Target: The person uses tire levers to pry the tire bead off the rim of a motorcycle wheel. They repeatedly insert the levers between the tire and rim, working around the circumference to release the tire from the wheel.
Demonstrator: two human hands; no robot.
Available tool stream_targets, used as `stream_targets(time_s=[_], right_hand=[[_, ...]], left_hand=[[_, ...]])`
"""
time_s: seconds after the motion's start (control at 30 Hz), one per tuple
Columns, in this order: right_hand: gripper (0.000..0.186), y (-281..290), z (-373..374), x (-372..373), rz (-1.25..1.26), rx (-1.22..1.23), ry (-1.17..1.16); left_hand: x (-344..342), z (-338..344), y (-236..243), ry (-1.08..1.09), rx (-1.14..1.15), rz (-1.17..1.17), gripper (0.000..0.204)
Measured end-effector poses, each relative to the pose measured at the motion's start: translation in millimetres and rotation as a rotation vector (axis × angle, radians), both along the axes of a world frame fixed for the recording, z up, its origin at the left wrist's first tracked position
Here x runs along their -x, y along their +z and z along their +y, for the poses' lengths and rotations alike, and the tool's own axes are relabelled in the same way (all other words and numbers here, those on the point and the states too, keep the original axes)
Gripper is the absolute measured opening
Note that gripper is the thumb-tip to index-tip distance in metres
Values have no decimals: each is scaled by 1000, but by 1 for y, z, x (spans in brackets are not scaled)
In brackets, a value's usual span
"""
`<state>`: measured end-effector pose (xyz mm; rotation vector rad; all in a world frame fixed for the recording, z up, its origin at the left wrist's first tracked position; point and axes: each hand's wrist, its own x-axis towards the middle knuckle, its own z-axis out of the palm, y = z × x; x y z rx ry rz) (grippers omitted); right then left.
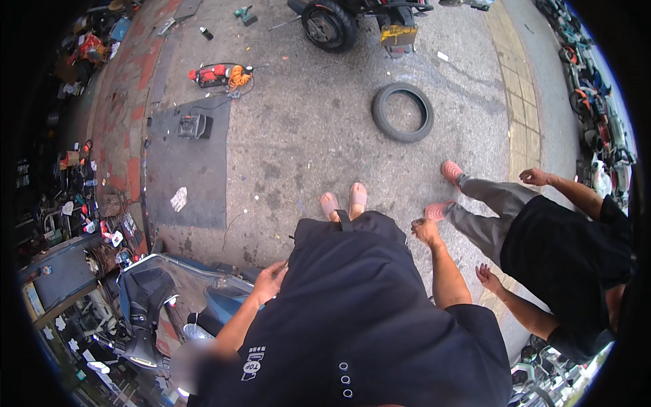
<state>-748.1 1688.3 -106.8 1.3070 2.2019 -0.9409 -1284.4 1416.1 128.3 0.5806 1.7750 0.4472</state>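
Note:
My left hand (271,281) hangs beside my hip against the dark shorts (319,234). Its fingers are loosely bent and apart, their tips partly out of sight, and no held thing shows. On the other side, my right hand (426,231) hangs low with slack, half-curled fingers and nothing visible in it. A blue scooter (224,298) stands close by my left forearm. Ahead on the concrete lies a loose black tyre (382,123), out of reach of both hands.
Another person (563,251) in a black shirt walks close on my right. A motorcycle's rear wheel (328,27) stands ahead. Left of centre are a red air pump (211,73) with an orange hose, a grey mat (186,159), a black box (194,126) and a crumpled cloth (179,199).

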Motion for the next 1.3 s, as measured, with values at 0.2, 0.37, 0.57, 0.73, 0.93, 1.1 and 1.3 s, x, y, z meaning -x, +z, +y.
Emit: stream_targets(time_s=[0.2, 0.37, 0.57, 0.73, 0.93, 1.1, 1.3], right_hand=[[5, 25, 7, 22, -23, -255, 361], [14, 2, 4, -7, -74, -169, 301], [11, 7, 5, 15, -65, -205, 358], [7, -50, -1, -25, 50, -44, 84], [6, -105, -9, -67, 252, 73, -210], [10, -119, -14, -24, 316, 167, -229], [15, -130, -5, -86, 243, 55, -175]], left_hand=[[4, -3, 0, 18, 8, 13, 40], [0, 7, 0, 2, 8, -16, 40], [5, -4, -2, 22, 6, -5, 40], [2, 2, -3, 2, -12, -30, 40], [0, -4, -20, -2, -38, -70, 40], [9, -8, 3, -40, -6, 52, 40], [-1, -5, -21, -34, -24, -31, 40]])
